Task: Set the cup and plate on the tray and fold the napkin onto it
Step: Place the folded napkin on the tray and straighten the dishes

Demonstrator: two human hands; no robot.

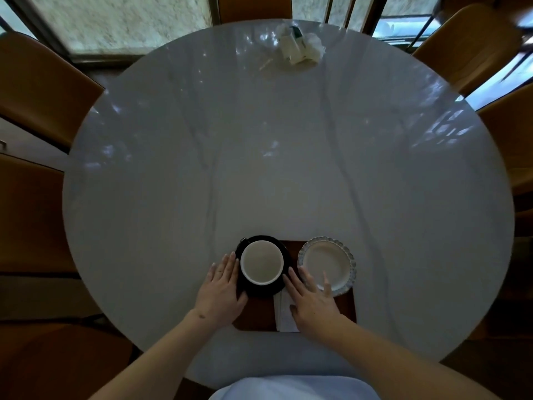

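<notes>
A dark brown tray (346, 307) lies at the near edge of the round table. On its left part stands a cup (262, 262), white inside, on a black saucer (285, 249). A small white plate (327, 265) with a scalloped rim rests on the tray's right part. A folded white napkin (284, 313) lies on the tray between them, near the front. My left hand (220, 290) touches the saucer's left edge, fingers spread. My right hand (310, 301) lies over the napkin, fingers apart, touching the saucer's right edge and the plate's near rim.
The round pale marble table (274, 154) spreads ahead. At its far side lies a heap of white and green packets and crumpled paper (300, 46). Brown chairs (43, 90) stand around the table, and windows run behind.
</notes>
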